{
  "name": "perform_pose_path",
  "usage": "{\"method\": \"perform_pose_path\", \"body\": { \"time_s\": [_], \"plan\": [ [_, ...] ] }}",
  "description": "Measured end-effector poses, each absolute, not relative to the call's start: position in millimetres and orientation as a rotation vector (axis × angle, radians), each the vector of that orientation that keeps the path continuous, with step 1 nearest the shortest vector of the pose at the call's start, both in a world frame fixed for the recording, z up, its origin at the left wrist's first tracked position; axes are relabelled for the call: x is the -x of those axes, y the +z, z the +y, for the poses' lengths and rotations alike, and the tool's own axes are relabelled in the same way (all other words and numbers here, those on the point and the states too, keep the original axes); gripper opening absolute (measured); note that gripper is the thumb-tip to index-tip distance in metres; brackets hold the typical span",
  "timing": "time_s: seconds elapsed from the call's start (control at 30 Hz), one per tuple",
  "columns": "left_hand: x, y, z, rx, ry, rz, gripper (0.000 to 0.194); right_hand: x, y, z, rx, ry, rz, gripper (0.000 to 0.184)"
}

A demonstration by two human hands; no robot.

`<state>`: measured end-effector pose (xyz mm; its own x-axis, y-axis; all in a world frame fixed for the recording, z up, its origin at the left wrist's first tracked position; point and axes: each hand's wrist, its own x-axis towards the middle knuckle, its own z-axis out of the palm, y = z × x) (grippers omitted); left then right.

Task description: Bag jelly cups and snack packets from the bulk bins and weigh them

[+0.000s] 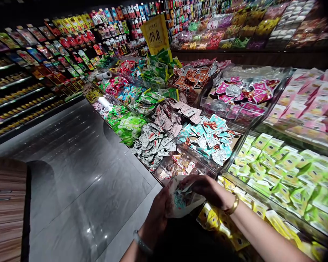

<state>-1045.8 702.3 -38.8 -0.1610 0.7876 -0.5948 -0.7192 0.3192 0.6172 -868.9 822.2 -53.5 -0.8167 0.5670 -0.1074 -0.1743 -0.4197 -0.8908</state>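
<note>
Plastic bag (184, 209), thin, translucent, rounded, btwn L hand (159, 205) & R hand (207, 187)

The left forearm (132, 252) and the right forearm (265, 225) are extended forward and angled inward. The left grip (159, 207) is tilted upward, its fingers curled in; close beside it, the right grip (209, 188) is arched over, fingers bent and partly hidden.
</note>
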Motion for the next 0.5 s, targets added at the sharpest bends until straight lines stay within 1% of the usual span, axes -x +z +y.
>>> {"method": "perform_pose_path", "body": {
  "time_s": [0.1, 0.23, 0.3, 0.37, 0.43, 0.5],
  "plan": [
    [1046, -36, 703, -0.063, 1.305, 1.127, 0.049, 877, -75, 808, 0.546, 2.253, -1.329, 0.027],
    [1046, -34, 701, -0.067, 1.295, 1.143, 0.053, 874, -90, 806, 0.591, 2.17, -1.377, 0.027],
    [1046, -36, 699, -0.076, 1.302, 1.149, 0.052, 874, -96, 806, 0.593, 2.047, -1.554, 0.022],
    [1045, -38, 698, -0.088, 1.322, 1.141, 0.051, 875, -101, 806, 0.596, 1.856, -1.793, 0.019],
    [1044, -40, 697, -0.09, 1.34, 1.123, 0.049, 876, -105, 803, 0.595, 1.661, -2.031, 0.025],
    [1044, -39, 697, -0.086, 1.342, 1.11, 0.047, 877, -105, 800, 0.597, 1.506, -2.223, 0.04]
  ]
}}
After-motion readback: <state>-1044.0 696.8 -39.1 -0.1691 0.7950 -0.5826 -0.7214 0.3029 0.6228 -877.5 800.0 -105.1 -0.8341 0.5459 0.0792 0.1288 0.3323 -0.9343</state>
